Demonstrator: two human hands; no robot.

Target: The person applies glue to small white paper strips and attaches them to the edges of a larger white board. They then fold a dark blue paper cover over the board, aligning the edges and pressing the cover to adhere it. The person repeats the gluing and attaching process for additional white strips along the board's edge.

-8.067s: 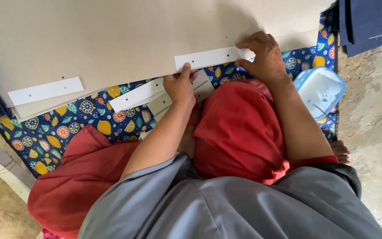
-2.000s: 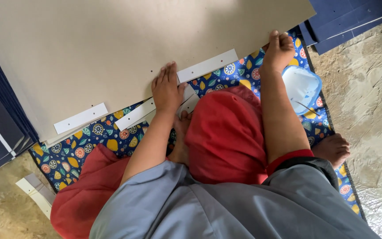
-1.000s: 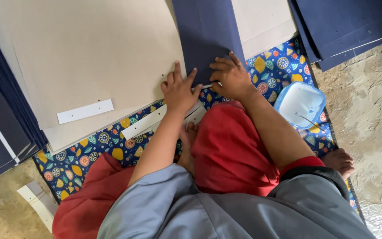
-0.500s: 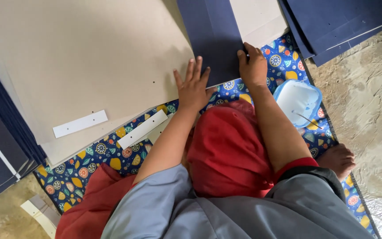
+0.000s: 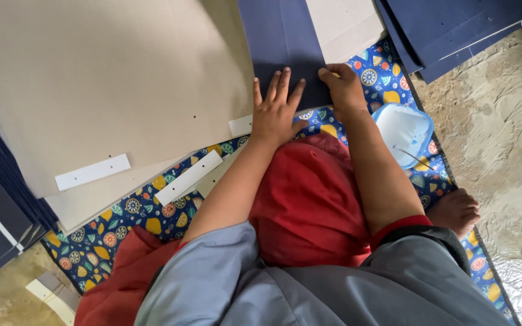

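Right now the left hand (image 5: pixel 277 115) lies flat with its fingers (image 5: pixel 284 81) spread, palm down on the near end of a dark blue sheet (image 5: pixel 282 42). Just beside it the right hand (image 5: pixel 344 89) has its fingers curled over that sheet's near right corner, pressing rather than pinching, as far as I can see. The blue sheet lies across a big tan cardboard board (image 5: pixel 110 84), with a second tan panel (image 5: pixel 345 24) to its right. A white strip (image 5: pixel 92 172) sits on the board and another white strip (image 5: pixel 188 177) lies loose on the patterned floor mat (image 5: pixel 128 214). By my reckoning the sheet is placed and being smoothed down; the loose strip suggests fixing work remains. A pale blue tub (image 5: pixel 403 131) stands near the right forearm, and more blue sheets (image 5: pixel 460 30) are stacked beyond.
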